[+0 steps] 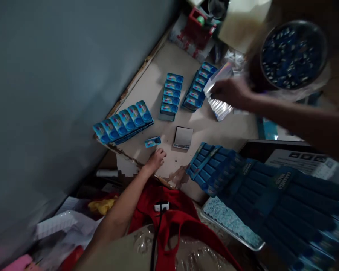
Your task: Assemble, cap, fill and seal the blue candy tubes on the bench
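Right hand (232, 93) outstretched, gripping foil packets (219, 107)

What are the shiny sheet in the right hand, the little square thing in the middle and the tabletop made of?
Shiny sheet: probably metallised foil or plastic; it glints silver in ribbed streaks.
Little square thing: brushed-looking metal top, likely on a plastic body; flat grey sheen.
Tabletop: seemingly laminated board; the pale surface has peeled to brown at its edge.

I see bare bench (155, 81) in mid-frame around the small scale (183, 137); blue packet rows (123, 121) (three of them) block left and top.
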The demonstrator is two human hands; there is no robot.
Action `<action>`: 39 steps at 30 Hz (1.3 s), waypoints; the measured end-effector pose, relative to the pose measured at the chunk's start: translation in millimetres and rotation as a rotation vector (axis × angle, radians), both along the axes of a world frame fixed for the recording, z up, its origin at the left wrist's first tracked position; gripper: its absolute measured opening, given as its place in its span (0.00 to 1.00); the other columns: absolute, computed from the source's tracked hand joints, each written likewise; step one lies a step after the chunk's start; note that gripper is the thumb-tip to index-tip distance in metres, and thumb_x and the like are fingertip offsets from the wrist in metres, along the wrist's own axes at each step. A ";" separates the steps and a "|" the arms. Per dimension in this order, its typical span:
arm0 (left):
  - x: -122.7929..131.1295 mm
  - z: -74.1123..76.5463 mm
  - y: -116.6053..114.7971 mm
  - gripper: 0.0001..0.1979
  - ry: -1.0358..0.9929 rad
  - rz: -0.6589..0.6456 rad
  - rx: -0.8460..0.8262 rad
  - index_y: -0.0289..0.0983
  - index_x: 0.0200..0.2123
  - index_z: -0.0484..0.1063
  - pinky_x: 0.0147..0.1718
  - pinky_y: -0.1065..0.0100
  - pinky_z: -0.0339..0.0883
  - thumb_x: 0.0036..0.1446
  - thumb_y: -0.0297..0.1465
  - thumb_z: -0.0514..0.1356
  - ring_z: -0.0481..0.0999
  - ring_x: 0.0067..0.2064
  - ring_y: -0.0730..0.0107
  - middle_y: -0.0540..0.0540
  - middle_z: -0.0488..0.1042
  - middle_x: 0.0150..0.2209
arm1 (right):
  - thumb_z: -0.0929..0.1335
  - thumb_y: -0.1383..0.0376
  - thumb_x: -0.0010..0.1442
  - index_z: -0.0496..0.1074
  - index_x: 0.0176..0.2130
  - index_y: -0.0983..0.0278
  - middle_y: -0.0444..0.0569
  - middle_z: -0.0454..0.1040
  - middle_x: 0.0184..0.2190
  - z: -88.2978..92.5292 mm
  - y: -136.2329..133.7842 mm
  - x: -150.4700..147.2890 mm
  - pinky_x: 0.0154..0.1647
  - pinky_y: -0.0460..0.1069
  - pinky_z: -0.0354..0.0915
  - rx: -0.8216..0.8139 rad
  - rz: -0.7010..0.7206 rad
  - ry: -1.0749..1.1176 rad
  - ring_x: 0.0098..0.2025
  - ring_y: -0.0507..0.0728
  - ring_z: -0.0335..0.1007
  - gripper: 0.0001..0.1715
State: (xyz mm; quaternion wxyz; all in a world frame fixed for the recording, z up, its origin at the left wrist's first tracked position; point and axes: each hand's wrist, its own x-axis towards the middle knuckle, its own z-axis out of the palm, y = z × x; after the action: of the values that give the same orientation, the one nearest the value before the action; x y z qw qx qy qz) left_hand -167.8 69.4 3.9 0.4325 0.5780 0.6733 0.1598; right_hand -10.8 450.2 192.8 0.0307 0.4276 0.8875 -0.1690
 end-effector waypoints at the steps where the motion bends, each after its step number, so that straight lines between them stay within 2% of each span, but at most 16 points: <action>1: -0.6 5.3 -13.1 0.10 0.009 0.041 0.028 0.41 0.36 0.73 0.47 0.60 0.70 0.54 0.21 0.66 0.72 0.46 0.58 0.45 0.72 0.40 | 0.77 0.71 0.56 0.82 0.34 0.62 0.43 0.80 0.28 -5.6 -33.5 -17.0 0.40 0.47 0.66 -0.078 0.084 -0.027 0.34 0.52 0.76 0.05; 2: -2.4 10.9 -25.9 0.06 0.036 0.109 0.072 0.41 0.36 0.73 0.49 0.58 0.69 0.58 0.24 0.65 0.72 0.46 0.57 0.44 0.73 0.40 | 0.79 0.71 0.52 0.83 0.35 0.60 0.42 0.81 0.30 -12.3 -66.6 -32.6 0.38 0.45 0.65 -0.145 0.162 -0.046 0.33 0.52 0.76 0.09; 4: -10.2 20.5 -45.3 0.03 0.140 0.337 0.208 0.41 0.38 0.72 0.53 0.55 0.68 0.63 0.32 0.64 0.73 0.48 0.55 0.42 0.74 0.41 | 0.76 0.70 0.56 0.84 0.38 0.61 0.45 0.82 0.35 -27.5 -125.0 -59.0 0.38 0.46 0.64 -0.278 0.288 -0.066 0.36 0.53 0.76 0.08; 7: -30.9 25.1 -44.5 0.17 0.277 0.663 0.433 0.39 0.48 0.72 0.56 0.51 0.67 0.62 0.42 0.66 0.73 0.53 0.51 0.37 0.75 0.48 | 0.72 0.70 0.61 0.83 0.42 0.63 0.50 0.80 0.42 -49.1 -179.6 -88.4 0.42 0.46 0.64 -0.341 0.358 -0.077 0.41 0.54 0.74 0.10; 8: -38.6 23.8 -36.2 0.23 0.272 0.675 0.473 0.38 0.53 0.71 0.58 0.51 0.67 0.60 0.44 0.68 0.72 0.56 0.49 0.35 0.75 0.52 | 0.71 0.69 0.62 0.83 0.43 0.63 0.51 0.80 0.43 -55.1 -189.4 -95.7 0.43 0.46 0.63 -0.338 0.368 -0.093 0.42 0.54 0.74 0.11; 10: -52.0 18.6 -13.6 0.32 0.202 0.567 0.492 0.36 0.59 0.68 0.63 0.50 0.64 0.56 0.43 0.71 0.70 0.62 0.47 0.32 0.72 0.59 | 0.69 0.69 0.63 0.83 0.42 0.62 0.52 0.79 0.44 -64.9 -201.0 -106.9 0.42 0.47 0.63 -0.328 0.381 -0.142 0.43 0.56 0.74 0.12; 12: -60.2 13.0 7.2 0.31 0.106 0.412 0.447 0.36 0.60 0.69 0.64 0.52 0.64 0.56 0.39 0.71 0.70 0.64 0.48 0.34 0.73 0.61 | 0.68 0.70 0.64 0.82 0.41 0.62 0.53 0.79 0.43 -70.9 -207.5 -114.0 0.41 0.49 0.62 -0.322 0.379 -0.185 0.43 0.58 0.74 0.11; 15: -63.6 8.7 21.5 0.18 0.030 0.312 0.343 0.39 0.55 0.74 0.57 0.57 0.70 0.62 0.31 0.65 0.78 0.55 0.56 0.40 0.79 0.53 | 0.66 0.71 0.64 0.80 0.40 0.63 0.54 0.79 0.45 -73.2 -213.3 -120.5 0.39 0.50 0.61 -0.294 0.336 -0.246 0.44 0.60 0.75 0.11; 18: -63.0 8.5 20.5 0.15 0.051 0.304 0.301 0.38 0.54 0.75 0.55 0.58 0.71 0.64 0.28 0.62 0.79 0.52 0.56 0.41 0.81 0.50 | 0.70 0.68 0.62 0.77 0.43 0.61 0.54 0.80 0.44 -74.1 -211.0 -127.4 0.38 0.51 0.60 -0.290 0.246 -0.335 0.43 0.62 0.75 0.08; 23: -59.6 5.1 20.9 0.13 0.062 0.305 0.287 0.36 0.51 0.76 0.60 0.50 0.67 0.64 0.29 0.60 0.79 0.53 0.50 0.37 0.81 0.48 | 0.79 0.67 0.49 0.73 0.46 0.59 0.51 0.79 0.43 -86.6 -196.9 -137.3 0.40 0.50 0.62 -0.355 0.079 -0.361 0.44 0.62 0.72 0.25; 26: -54.9 4.8 22.2 0.14 0.044 0.365 0.269 0.35 0.52 0.74 0.55 0.55 0.71 0.64 0.29 0.59 0.79 0.54 0.52 0.36 0.80 0.49 | 0.76 0.68 0.51 0.72 0.50 0.59 0.50 0.78 0.45 -90.9 -202.9 -132.7 0.42 0.51 0.63 -0.357 0.047 -0.275 0.45 0.62 0.72 0.27; 28: -55.1 6.5 19.8 0.15 0.035 0.391 0.270 0.35 0.53 0.74 0.53 0.58 0.72 0.63 0.28 0.59 0.79 0.53 0.55 0.36 0.80 0.50 | 0.75 0.66 0.54 0.72 0.49 0.59 0.48 0.78 0.44 -90.9 -212.9 -121.4 0.43 0.50 0.64 -0.384 0.004 -0.210 0.45 0.60 0.72 0.23; 30: -60.8 7.5 14.2 0.16 0.056 0.438 0.268 0.36 0.52 0.74 0.54 0.58 0.72 0.62 0.24 0.58 0.79 0.53 0.56 0.37 0.80 0.51 | 0.73 0.63 0.58 0.72 0.47 0.60 0.47 0.78 0.42 -91.4 -220.9 -103.1 0.44 0.49 0.66 -0.470 -0.112 -0.090 0.44 0.59 0.72 0.17; 32: -71.8 6.9 6.7 0.17 0.098 0.529 0.231 0.36 0.51 0.75 0.56 0.56 0.71 0.59 0.22 0.58 0.79 0.54 0.55 0.37 0.80 0.50 | 0.70 0.60 0.62 0.71 0.49 0.61 0.49 0.77 0.44 -94.1 -221.7 -80.4 0.45 0.49 0.67 -0.503 -0.326 0.052 0.46 0.58 0.73 0.17; 36: -92.8 10.1 -6.0 0.20 0.153 0.613 0.169 0.35 0.54 0.73 0.60 0.50 0.68 0.58 0.27 0.64 0.76 0.57 0.50 0.35 0.78 0.53 | 0.68 0.53 0.64 0.65 0.61 0.61 0.60 0.71 0.57 -107.1 -205.4 -44.8 0.50 0.54 0.68 -0.294 -0.794 0.030 0.57 0.65 0.68 0.30; 39: -92.5 25.2 -15.2 0.27 0.241 0.588 0.293 0.35 0.59 0.70 0.67 0.46 0.60 0.57 0.35 0.68 0.69 0.65 0.45 0.32 0.72 0.60 | 0.74 0.48 0.57 0.60 0.67 0.59 0.64 0.60 0.66 -122.8 -197.9 -41.9 0.56 0.60 0.65 -0.242 -0.878 -0.122 0.64 0.72 0.60 0.47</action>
State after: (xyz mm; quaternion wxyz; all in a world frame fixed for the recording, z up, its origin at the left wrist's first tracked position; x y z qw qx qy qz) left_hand -260.3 54.2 29.1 0.1977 0.4300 0.8271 0.3032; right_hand -52.7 252.3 70.0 0.0583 0.7657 0.5926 -0.2430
